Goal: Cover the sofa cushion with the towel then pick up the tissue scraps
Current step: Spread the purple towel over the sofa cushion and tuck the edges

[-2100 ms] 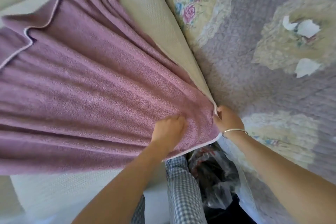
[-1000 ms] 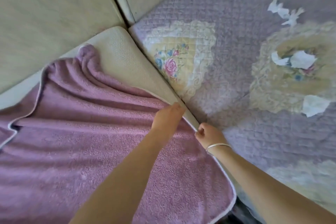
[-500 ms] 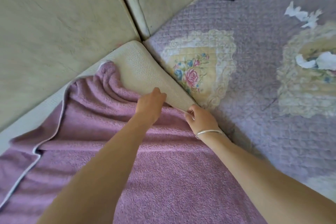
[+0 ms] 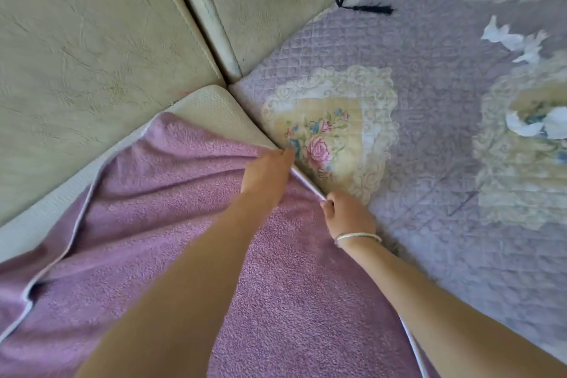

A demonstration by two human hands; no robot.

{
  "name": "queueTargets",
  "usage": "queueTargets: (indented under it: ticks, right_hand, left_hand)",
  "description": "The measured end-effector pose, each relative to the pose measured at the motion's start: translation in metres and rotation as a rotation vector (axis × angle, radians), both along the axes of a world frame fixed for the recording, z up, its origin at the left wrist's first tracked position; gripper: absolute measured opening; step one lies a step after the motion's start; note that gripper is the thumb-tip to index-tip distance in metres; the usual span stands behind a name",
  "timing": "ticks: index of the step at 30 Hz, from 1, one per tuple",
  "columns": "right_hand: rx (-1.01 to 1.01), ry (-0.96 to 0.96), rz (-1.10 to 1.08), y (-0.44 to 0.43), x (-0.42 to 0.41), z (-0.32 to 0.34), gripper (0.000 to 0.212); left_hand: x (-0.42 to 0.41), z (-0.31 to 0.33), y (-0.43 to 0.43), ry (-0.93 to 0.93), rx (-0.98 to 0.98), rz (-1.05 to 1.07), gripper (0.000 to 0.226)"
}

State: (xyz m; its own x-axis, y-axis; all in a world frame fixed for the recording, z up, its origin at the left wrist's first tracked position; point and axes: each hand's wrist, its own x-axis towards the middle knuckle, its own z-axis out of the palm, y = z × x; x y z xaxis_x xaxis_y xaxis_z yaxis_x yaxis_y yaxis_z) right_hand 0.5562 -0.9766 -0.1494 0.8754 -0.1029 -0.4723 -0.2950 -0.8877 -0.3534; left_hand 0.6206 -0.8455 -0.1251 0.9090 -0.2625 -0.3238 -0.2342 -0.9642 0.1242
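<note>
- The towel (image 4: 190,255), mauve terry, lies spread over the sofa cushion (image 4: 211,107); the cushion's far corner is uncovered.
- The right hand (image 4: 348,213) is clenched on the towel's white-piped edge at the seam beside the quilted cover (image 4: 429,132).
- The left hand (image 4: 268,175) presses on the towel farther along that edge; whether its fingers grip the cloth cannot be told.
- Risk: an uneven pull bunches the folds toward the far corner and leaves the corner bare.
- Risk: the edge, if not tucked, slips out of the seam on release.
- The tissue scraps (image 4: 515,41) lie well apart on the quilted cover; further scraps (image 4: 540,124) lie nearer.
- Nothing obstructs the reach to the scraps.
- A black cord (image 4: 365,8) lies near the backrest (image 4: 92,40).
</note>
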Motion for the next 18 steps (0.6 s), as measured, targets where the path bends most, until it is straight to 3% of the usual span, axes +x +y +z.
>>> queueTargets:
  ticks: [5, 11, 18]
  right_hand:
    - [0.129, 0.009, 0.027, 0.015, 0.017, -0.007, 0.022]
    - [0.233, -0.109, 0.044, 0.062, 0.067, -0.004, 0.031]
    - [0.43, -0.166, 0.007, 0.111, 0.109, -0.005, 0.029]
  left_hand:
    - [0.005, -0.008, 0.013, -0.019, 0.01, 0.054, 0.027]
    - [0.05, 0.002, 0.066, 0.037, 0.185, 0.157, 0.022]
    - [0.097, 0.021, 0.115, 0.187, 0.225, 0.048, 0.02]
